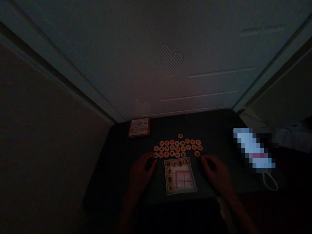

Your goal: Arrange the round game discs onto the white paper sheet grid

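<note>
Rows of round wooden Chinese chess pieces (172, 148), with red or black characters, lie on the dark table. One piece (180, 136) sits apart behind them. At the rows' left end is my left hand (141, 170), its thumb and forefinger apart and their tips touching or almost touching the front-left piece (155, 155). My right hand (216, 172) is by the right end, finger and thumb tips drawn together beside another piece (197, 153). Anything between those tips is too dark to see. Between my hands lies a shallow clear tray (194, 185), with black-character pieces along its far and left sides.
A small printed box (139, 127) lies at the table's back left. On the right is a blurred-out bright object (253, 149) with a pale loop of cord (270, 182). A white panel with a raised heart (170, 60) stands behind the dark table (114, 156).
</note>
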Action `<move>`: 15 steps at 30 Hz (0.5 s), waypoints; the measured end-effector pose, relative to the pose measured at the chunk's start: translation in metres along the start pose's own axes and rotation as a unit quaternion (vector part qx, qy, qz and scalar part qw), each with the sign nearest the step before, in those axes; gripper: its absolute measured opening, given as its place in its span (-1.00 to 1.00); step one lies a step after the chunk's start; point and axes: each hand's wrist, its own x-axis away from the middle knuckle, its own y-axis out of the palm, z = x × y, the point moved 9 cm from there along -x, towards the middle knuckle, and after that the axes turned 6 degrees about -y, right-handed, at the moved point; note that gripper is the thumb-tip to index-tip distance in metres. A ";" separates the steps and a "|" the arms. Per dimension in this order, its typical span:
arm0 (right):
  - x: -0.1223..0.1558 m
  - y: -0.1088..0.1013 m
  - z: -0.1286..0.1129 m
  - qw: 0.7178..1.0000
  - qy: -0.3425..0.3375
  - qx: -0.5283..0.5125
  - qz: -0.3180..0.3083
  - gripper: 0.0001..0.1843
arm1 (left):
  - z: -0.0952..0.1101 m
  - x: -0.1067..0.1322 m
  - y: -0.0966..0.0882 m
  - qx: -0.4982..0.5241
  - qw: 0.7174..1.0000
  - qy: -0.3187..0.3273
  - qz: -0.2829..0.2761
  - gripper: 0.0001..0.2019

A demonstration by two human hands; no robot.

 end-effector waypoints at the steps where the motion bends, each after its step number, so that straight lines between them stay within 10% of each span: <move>1: 0.000 0.000 0.000 1.000 -0.002 0.000 0.001 -0.64 | 0.001 -0.001 0.000 0.002 1.000 -0.004 -0.003 -0.73; 15: 0.002 0.002 0.004 1.000 0.008 -0.006 -0.006 -0.67 | 0.003 -0.002 -0.001 0.009 1.000 -0.014 -0.011 -0.71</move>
